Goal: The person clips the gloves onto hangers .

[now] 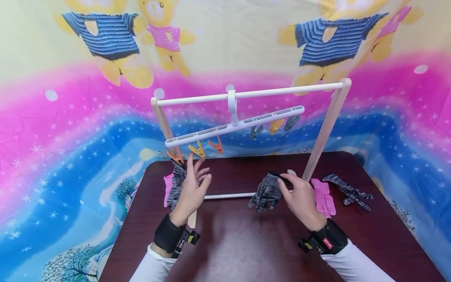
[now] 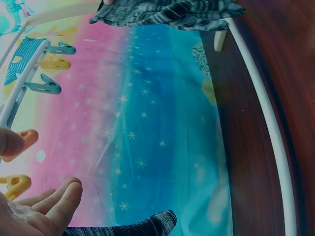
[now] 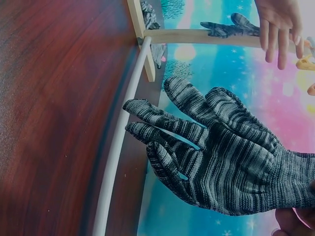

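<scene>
My right hand (image 1: 298, 196) pinches the cuff of a black-and-grey knit glove (image 1: 266, 192), which hangs fingers down above the table; the right wrist view shows the same glove (image 3: 231, 162) large, its fingers spread. My left hand (image 1: 194, 182) is raised with fingers extended, just below a yellow clip (image 1: 197, 149) and an orange clip (image 1: 216, 145) on the white hanger (image 1: 234, 127). Nothing lies in its grasp. Beside it, another black-and-grey glove (image 1: 176, 186) hangs from an orange clip (image 1: 175, 156) at the hanger's left end, partly hidden by the left hand.
The hanger hooks over the top bar (image 1: 289, 90) of a wooden rack and tilts, left end lower. Grey clips (image 1: 291, 123) and a yellow clip (image 1: 276, 126) hang at right. Pink gloves (image 1: 323, 197) and a grey glove (image 1: 349, 192) lie on the dark table (image 1: 239, 243).
</scene>
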`<state>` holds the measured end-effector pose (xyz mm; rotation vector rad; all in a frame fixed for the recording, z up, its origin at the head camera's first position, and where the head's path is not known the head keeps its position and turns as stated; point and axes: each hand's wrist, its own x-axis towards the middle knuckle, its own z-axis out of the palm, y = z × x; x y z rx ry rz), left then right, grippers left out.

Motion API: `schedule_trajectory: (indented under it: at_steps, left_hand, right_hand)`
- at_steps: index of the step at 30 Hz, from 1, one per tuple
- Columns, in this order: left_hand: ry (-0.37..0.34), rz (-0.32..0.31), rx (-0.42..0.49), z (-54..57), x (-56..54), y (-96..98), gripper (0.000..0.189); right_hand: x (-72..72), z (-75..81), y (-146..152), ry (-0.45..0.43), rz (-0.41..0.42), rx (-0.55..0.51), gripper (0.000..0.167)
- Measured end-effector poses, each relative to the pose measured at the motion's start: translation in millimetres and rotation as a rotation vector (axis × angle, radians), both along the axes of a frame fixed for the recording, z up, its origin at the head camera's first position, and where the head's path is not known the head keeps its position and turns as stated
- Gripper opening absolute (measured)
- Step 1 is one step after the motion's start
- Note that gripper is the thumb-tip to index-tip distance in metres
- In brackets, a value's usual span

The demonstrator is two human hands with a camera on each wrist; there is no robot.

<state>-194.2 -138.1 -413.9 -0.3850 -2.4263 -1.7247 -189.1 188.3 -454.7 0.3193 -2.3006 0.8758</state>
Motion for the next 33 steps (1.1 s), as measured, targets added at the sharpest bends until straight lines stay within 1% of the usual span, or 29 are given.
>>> schedule_trajectory:
  at_steps: [5,13,17,22,27,33]
  left_hand:
    - [0.002,0.026,0.051,5.6,-2.3,4.5,0.087]
    - [0.057,0.053,0.114,17.7,-6.2,10.0,0.083]
    - [0.039,0.069,0.119,21.9,-8.4,12.0,0.082]
    - [0.015,0.077,0.140,23.6,-11.6,14.9,0.081]
    - [0.022,0.097,0.156,23.7,-15.4,17.9,0.079]
    - [0.039,0.095,0.166,25.6,-17.9,23.6,0.076]
  right_hand:
    - [0.4,-1.0,-2,0.001,0.006,-0.008,0.017]
    - [-0.2,-2.3,-4,-0.004,0.007,-0.014,0.016]
    - [-1.4,-4.6,-4,0.004,0.004,-0.010,0.018]
    - [-0.5,-5.6,-5,0.002,0.006,-0.012,0.018]
    - [0.5,-6.0,-5,-0.010,0.005,-0.013,0.018]
    - [1.0,-7.4,-4,-0.021,0.011,-0.021,0.017]
